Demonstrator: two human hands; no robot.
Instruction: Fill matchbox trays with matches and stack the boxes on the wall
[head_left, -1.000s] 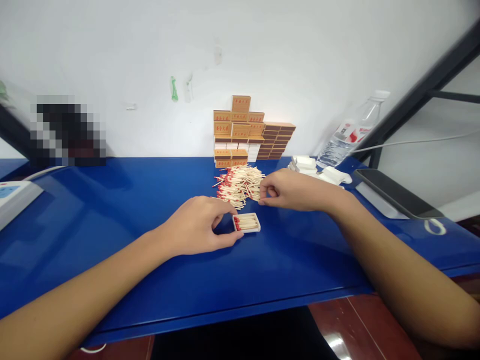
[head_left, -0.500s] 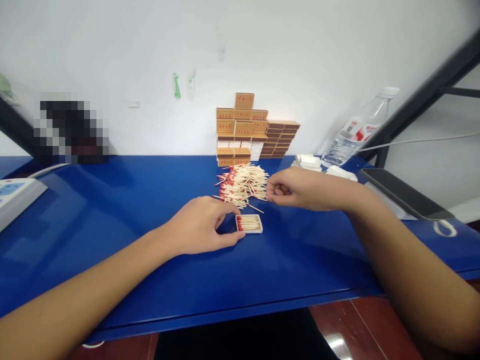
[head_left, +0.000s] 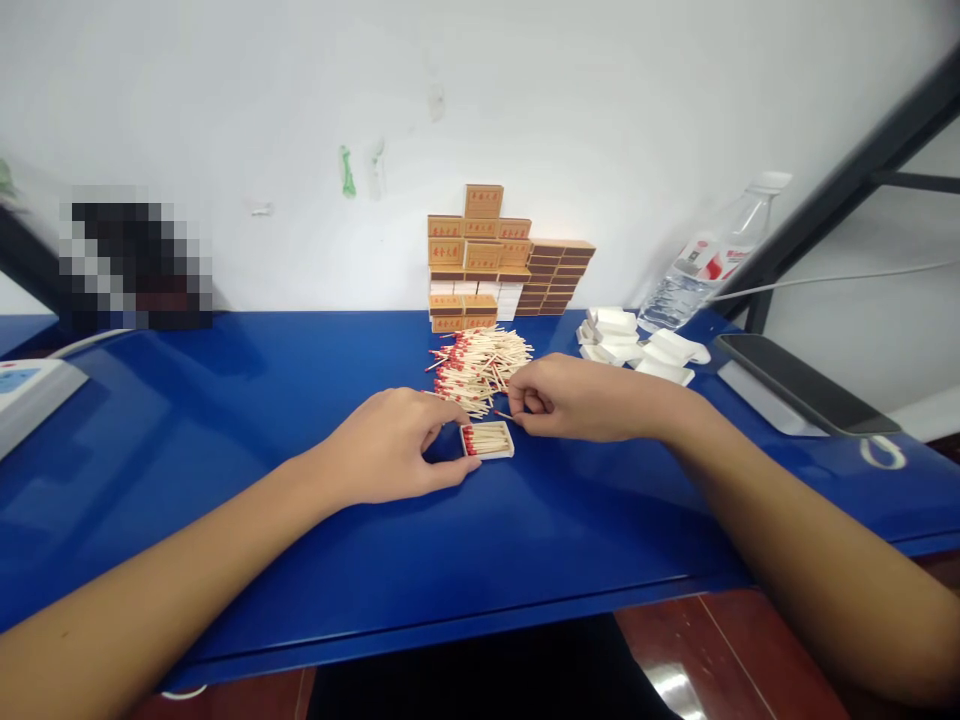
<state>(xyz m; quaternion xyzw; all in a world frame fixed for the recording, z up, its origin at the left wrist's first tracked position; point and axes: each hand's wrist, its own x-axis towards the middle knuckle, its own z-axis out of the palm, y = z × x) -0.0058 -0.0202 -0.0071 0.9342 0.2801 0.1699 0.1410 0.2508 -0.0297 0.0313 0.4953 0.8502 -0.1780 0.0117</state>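
A small white matchbox tray (head_left: 489,440), filled with red-tipped matches, lies on the blue table (head_left: 225,420). My left hand (head_left: 390,448) curls round the tray's left end, thumb and forefinger against it. My right hand (head_left: 574,398) rests just right of the tray, fingers pinched on a match (head_left: 504,414) whose red tip points left. Behind both hands lies a loose pile of matches (head_left: 480,362).
Stacked brown matchboxes (head_left: 499,260) stand against the white wall. Several empty white trays (head_left: 637,342) lie at the right, with a water bottle (head_left: 701,265) and a dark phone (head_left: 799,385) beyond. A white device (head_left: 30,385) sits at the left edge.
My right hand has drawn back from the match pile toward the tray, now pinching a match. The left hand keeps its hold on the tray.
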